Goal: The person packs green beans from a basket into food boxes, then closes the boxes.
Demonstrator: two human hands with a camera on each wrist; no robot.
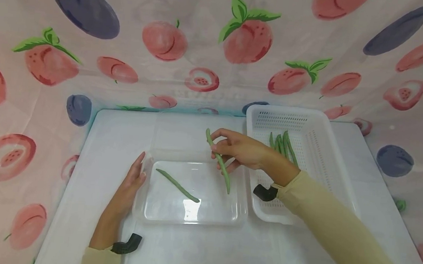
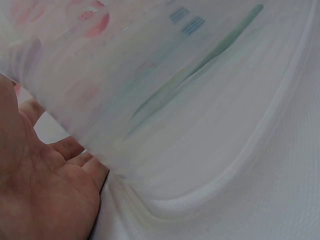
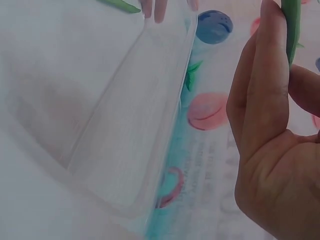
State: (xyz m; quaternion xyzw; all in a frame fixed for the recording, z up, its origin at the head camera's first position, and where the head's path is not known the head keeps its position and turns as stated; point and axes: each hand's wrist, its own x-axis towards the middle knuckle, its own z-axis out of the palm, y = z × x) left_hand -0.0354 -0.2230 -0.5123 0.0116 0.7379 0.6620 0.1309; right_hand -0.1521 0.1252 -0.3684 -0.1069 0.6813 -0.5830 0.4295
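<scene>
My right hand [image 1: 238, 149] pinches a green bean [image 1: 225, 175] between thumb and fingers, above the right part of a clear plastic container [image 1: 139, 209]. In the right wrist view, the held bean [image 3: 292, 30] rises past the fingers, partly cut off by the frame. Another green bean [image 1: 176, 185] lies slantwise on the container's floor. My left hand [image 1: 131, 183] rests against the container's left side with its fingers extended. The left wrist view shows that palm [image 2: 45, 185] beside the see-through wall, and the bean [image 2: 200, 65] inside.
A white perforated basket [image 1: 330, 159] stands just right of the container, under my right forearm. Several green beans [image 1: 280, 144] lie in it, partly hidden by the arm. The white table [image 1: 109, 140] is backed and flanked by a fruit-print cloth [image 1: 200, 5].
</scene>
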